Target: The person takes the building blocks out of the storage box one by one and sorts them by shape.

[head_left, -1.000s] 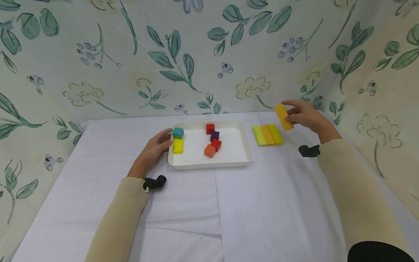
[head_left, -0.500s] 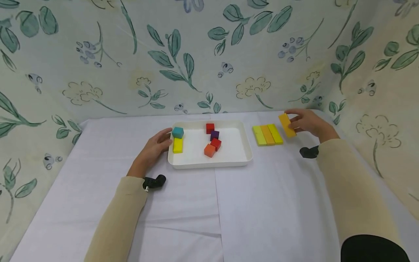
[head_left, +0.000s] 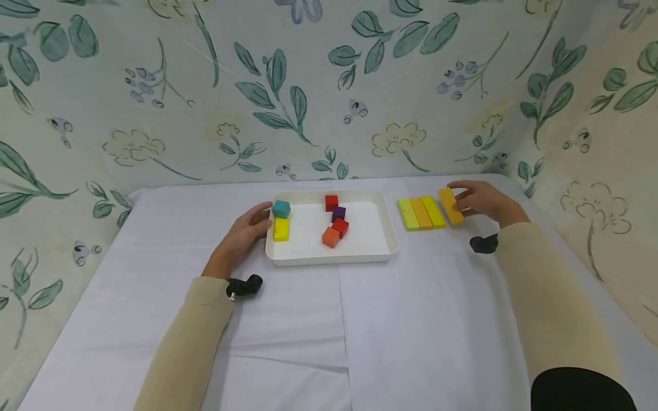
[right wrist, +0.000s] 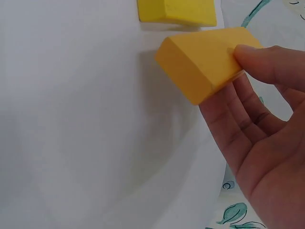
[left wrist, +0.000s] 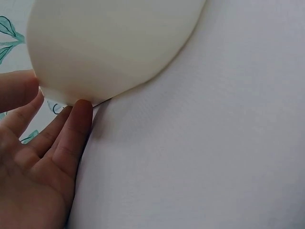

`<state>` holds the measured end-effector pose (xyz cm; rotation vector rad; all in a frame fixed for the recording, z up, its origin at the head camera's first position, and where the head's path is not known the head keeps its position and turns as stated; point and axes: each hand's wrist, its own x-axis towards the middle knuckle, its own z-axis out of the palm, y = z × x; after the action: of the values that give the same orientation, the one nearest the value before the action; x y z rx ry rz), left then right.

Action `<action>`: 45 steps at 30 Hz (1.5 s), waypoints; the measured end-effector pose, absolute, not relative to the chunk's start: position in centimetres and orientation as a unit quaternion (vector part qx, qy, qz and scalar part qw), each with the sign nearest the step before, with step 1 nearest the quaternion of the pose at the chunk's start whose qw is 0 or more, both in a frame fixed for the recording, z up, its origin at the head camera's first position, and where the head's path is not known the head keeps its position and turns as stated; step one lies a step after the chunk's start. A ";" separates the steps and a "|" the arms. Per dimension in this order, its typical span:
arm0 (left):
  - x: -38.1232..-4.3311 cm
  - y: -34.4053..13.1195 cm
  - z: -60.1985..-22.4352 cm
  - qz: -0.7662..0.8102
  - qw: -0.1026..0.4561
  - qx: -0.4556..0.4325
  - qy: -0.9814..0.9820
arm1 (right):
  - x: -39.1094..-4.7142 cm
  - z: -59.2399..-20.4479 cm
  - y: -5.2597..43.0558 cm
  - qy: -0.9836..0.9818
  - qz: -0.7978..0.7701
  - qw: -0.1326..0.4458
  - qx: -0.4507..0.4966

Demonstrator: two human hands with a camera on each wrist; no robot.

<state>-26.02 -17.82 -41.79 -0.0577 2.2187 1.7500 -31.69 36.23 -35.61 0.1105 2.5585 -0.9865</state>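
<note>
A white tray (head_left: pixel 360 256) lies on the cloth, with my left hand (head_left: pixel 243 233) at its left end. In the left wrist view, fairly straight fingers (left wrist: pixel 78 126) touch the tray's outer side (left wrist: pixel 119 47). To the tray's right, my right hand (head_left: pixel 485 201) pinches an orange-yellow block (head_left: pixel 450 206) between thumb and fingers. In the right wrist view this block (right wrist: pixel 205 59) is tilted above the cloth, its shadow beneath. Just left of it lies a row of flat blocks: yellow-green (head_left: pixel 408 214), orange-yellow (head_left: pixel 421 213) and yellow (head_left: pixel 433 212).
Inside the tray, a teal cube (head_left: pixel 281 209) and a yellow block (head_left: pixel 281 229) sit at the left. Near its middle are two red cubes (head_left: pixel 331 202), a purple cube (head_left: pixel 338 214) and an orange cube (head_left: pixel 330 237). A leaf-patterned curtain (head_left: pixel 288 114) stands behind the table.
My right hand has come down and slightly right with the orange-yellow block, closer to the cloth beside the row. The left hand has stayed at the tray.
</note>
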 end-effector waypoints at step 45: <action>-26.0 -17.9 -41.9 0.610 0.152 -0.025 0.778 | -32.2 -38.4 35.6 0.910 -0.342 0.220 0.084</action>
<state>-26.04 -17.94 -41.86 -0.0708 2.2310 1.7493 -32.19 35.62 -38.37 0.2328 2.5161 -0.9457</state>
